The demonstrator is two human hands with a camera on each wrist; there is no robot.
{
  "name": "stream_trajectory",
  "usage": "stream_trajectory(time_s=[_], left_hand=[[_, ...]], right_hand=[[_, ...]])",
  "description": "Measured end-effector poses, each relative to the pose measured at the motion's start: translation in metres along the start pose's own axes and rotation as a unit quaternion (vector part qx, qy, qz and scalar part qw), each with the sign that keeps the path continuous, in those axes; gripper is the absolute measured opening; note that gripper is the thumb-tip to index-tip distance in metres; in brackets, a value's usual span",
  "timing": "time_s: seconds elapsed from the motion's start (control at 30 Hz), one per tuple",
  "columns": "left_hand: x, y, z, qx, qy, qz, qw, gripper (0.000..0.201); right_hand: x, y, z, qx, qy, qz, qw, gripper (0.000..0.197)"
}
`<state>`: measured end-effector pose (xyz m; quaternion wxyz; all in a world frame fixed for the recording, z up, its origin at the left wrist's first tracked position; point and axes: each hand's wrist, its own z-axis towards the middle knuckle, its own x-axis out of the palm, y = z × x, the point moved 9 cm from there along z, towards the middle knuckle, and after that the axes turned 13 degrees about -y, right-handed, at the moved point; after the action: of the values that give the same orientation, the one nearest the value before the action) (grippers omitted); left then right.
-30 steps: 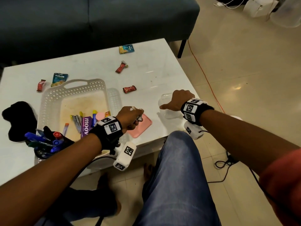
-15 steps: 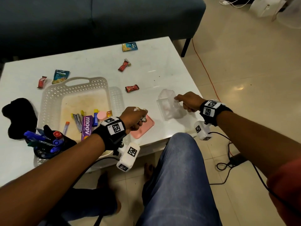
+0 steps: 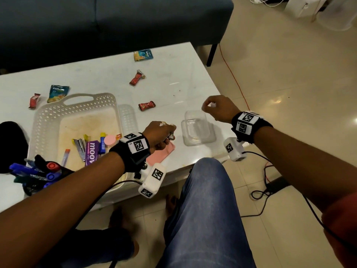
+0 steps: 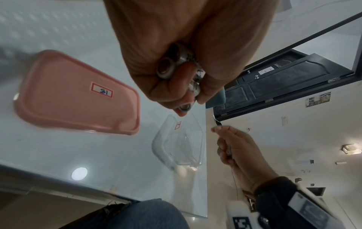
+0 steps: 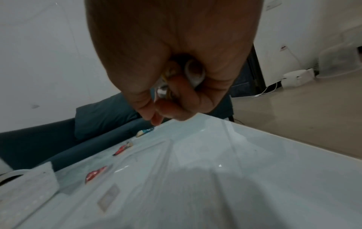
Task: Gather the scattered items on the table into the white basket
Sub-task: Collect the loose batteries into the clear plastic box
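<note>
Item 1. My left hand, held above the pink lid at the near edge of the surface. Fingers curled tight round several small metal cylinders, probably batteries.

Item 2. My right hand, raised above the far right corner of the clear container. Fingers closed round small pale objects, too blurred to identify.

Item 3. White basket, left of both hands, long axis running near to far, handle at the far end. It already held a purple packet, clips, a pink disc and pens.

Item 4. Loose on the surface: red wrapper just right of the basket, another red wrapper farther off, blue sachet at the far edge; two more packets far left.

Governing relation, as judged: the basket lay directly left of my left hand, much nearer it than my right, which would have to cross the container and lid to unload.
</note>
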<state>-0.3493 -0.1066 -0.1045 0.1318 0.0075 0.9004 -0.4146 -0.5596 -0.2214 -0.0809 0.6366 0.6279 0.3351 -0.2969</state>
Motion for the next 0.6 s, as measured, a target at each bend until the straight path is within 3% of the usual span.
stream_trajectory(time_s=[0.07,0.17,0.3,0.47,0.6], left_hand=[[0.0,-0.002,-0.001,0.004,0.0,0.004,1.0,0.022],[-0.005,-0.003,-0.002,0.006,-0.005,0.003,1.0,0.022],[-0.014,-0.001,-0.003,0.008,-0.012,0.0,1.0,0.019],[-0.023,0.003,0.0,0.004,-0.019,0.004,1.0,0.019],[-0.021,0.003,-0.001,-0.002,-0.016,0.003,1.0,0.014]], right_hand=[[0.007,0.03,-0.003,-0.061,0.045,-0.014,0.997,0.002],[0.034,0.063,-0.013,-0.137,0.141,-0.14,0.971,0.007],[0.069,0.057,-0.018,-0.116,0.24,-0.276,0.923,0.01],[0.081,0.05,-0.023,-0.122,0.264,-0.31,0.905,0.016],[0.085,0.044,-0.029,-0.133,0.281,-0.333,0.89,0.043]])
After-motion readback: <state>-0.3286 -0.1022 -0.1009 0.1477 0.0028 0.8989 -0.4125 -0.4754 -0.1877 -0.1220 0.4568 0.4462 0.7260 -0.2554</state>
